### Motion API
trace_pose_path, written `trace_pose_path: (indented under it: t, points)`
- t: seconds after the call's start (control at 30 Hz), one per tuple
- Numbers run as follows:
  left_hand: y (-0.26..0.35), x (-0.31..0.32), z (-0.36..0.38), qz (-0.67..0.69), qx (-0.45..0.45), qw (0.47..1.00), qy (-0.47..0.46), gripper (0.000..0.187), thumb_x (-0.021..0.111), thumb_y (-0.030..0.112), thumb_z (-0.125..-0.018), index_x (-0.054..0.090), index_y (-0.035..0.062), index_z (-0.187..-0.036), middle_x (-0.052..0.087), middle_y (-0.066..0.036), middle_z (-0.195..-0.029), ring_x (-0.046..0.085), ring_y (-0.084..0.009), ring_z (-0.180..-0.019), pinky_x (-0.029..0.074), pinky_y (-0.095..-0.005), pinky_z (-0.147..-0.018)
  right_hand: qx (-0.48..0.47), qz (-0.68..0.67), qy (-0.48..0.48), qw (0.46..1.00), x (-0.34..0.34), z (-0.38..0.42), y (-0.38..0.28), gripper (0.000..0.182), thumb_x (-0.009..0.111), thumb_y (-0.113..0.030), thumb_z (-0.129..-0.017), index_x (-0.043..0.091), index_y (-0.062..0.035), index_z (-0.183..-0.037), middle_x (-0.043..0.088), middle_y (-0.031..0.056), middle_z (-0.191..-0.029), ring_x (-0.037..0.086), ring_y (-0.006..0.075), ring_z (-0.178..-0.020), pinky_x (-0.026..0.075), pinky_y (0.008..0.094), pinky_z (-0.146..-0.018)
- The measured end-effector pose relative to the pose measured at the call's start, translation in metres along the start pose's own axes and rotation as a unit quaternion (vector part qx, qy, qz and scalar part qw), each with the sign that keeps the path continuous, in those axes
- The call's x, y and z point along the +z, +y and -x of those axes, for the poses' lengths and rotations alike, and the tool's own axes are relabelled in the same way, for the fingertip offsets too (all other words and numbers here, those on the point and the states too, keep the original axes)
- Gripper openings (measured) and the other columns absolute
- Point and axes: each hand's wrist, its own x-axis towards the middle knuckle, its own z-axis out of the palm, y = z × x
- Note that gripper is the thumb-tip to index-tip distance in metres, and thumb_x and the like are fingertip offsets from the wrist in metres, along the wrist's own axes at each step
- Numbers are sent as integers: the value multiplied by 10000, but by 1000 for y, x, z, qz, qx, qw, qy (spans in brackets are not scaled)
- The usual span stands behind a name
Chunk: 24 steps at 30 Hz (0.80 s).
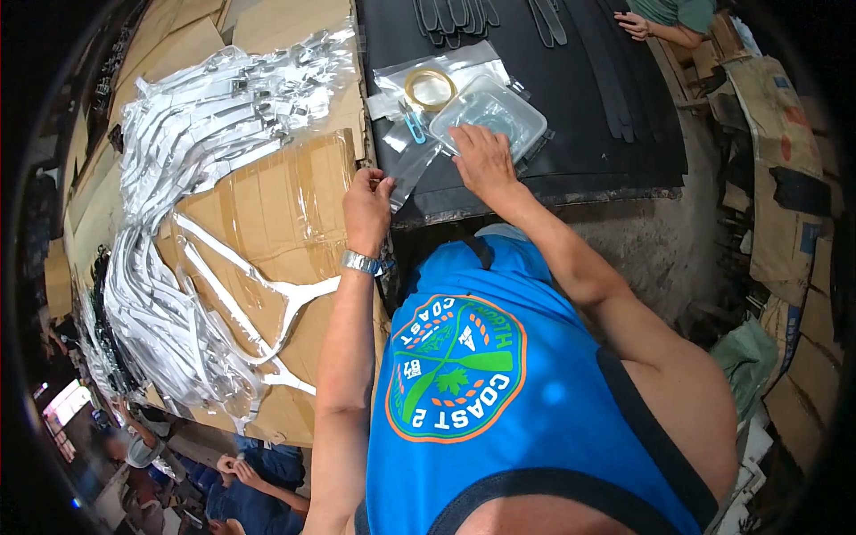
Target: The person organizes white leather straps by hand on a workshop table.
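Note:
My left hand (367,209), with a metal-banded watch at its wrist, pinches the edge of a small clear plastic bag (412,181) by the table edge. My right hand (486,162) lies over a clear plastic container (530,116), its fingers apart and bent down over the near side. Whatever is under those fingertips is hidden. Just left of the container are blue-handled thread snips (414,127). A roll of yellowish tape (431,73) rests on clear plastic bags (481,59) behind.
White straps (223,125) with metal clips, some bagged, cover cardboard (294,205) on the left. One white Y-shaped strap (299,292) lies near my left forearm. Black straps (455,18) lie on the black table (571,98). A co-worker's hand (635,25) touches its far right edge.

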Motion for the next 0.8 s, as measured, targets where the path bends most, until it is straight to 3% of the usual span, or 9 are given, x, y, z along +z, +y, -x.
trace_pose_path:
  t: [0.07, 0.17, 0.27, 0.37, 0.5, 0.6, 0.67, 0.73, 0.8]
  points:
    - [-10, -6, -1, -65, 37, 997, 26, 207, 687, 167, -871, 629, 0, -979, 698, -157, -822, 684, -227, -761, 512, -346, -651, 10, 10, 4, 1000, 2, 0, 1, 512, 723, -115, -738, 524, -75, -1208, 562, 80, -1122, 542, 256, -1068, 398, 425, -856]
    - [-3, -34, 6, -63, -23, 998, 17, 219, 678, 177, -876, 638, 8, -1010, 698, -143, -821, 681, -232, -750, 513, -353, -661, 24, 5, -19, 1000, 7, 1, 4, 579, 738, -148, -737, 516, -82, -1267, 560, 92, -1202, 531, 281, -1133, 403, 444, -894]
    - [-21, -49, 10, 19, -53, 998, -4, 229, 669, 166, -878, 643, 15, -1047, 698, -143, -819, 677, -232, -738, 512, -350, -656, 11, 1, -40, 999, 5, 2, 5, 607, 747, -201, -742, 505, -78, -1285, 559, 89, -1217, 526, 283, -1148, 397, 444, -913]
    - [-29, -63, 27, 72, -91, 993, -16, 236, 652, 164, -897, 644, 0, -1067, 685, -113, -806, 641, -171, -677, 503, -310, -601, 0, -26, -69, 997, -8, 1, 0, 628, 749, -257, -748, 502, -90, -1300, 550, 91, -1241, 504, 287, -1180, 383, 455, -925]
    - [-46, -64, 42, 116, -121, 986, -14, 226, 632, 133, -915, 636, -40, -1060, 665, -86, -802, 599, -124, -599, 483, -250, -516, 3, 26, -29, 999, -28, 0, -16, 665, 748, -317, -760, 488, -117, -1338, 540, 87, -1249, 464, 295, -1210, 305, 486, -1035]
    - [-48, -65, 57, 172, -156, 973, -6, 206, 617, 119, -926, 623, -46, -1050, 652, -70, -805, 598, -113, -593, 483, -234, -511, 15, -69, -65, 995, -42, 6, -28, 603, 750, -317, -766, 528, -106, -1285, 549, 103, -1220, 503, 289, -1157, 376, 475, -991]
    - [-52, -64, 65, 205, -168, 964, 0, 200, 615, 123, -930, 618, -40, -1045, 642, -60, -795, 598, -104, -592, 480, -235, -508, 103, -286, -183, 935, -22, 16, -31, 590, 734, -320, -801, 511, -85, -1294, 550, 109, -1218, 522, 275, -1133, 439, 438, -915]
    - [-51, -63, 72, 226, -188, 956, 0, 198, 613, 140, -937, 606, -28, -1042, 622, -38, -777, 598, -89, -594, 457, -220, -502, 221, -451, -269, 822, 4, 26, -36, 587, 708, -329, -842, 483, -65, -1315, 560, 108, -1203, 542, 235, -1101, 484, 392, -858]
    - [-56, -60, 78, 248, -196, 949, -1, 200, 613, 151, -939, 601, -21, -1042, 619, -30, -779, 601, -87, -605, 447, -213, -502, 360, -561, -318, 674, 32, 18, -50, 594, 670, -346, -889, 442, -46, -1348, 581, 101, -1176, 562, 169, -1061, 509, 336, -818]
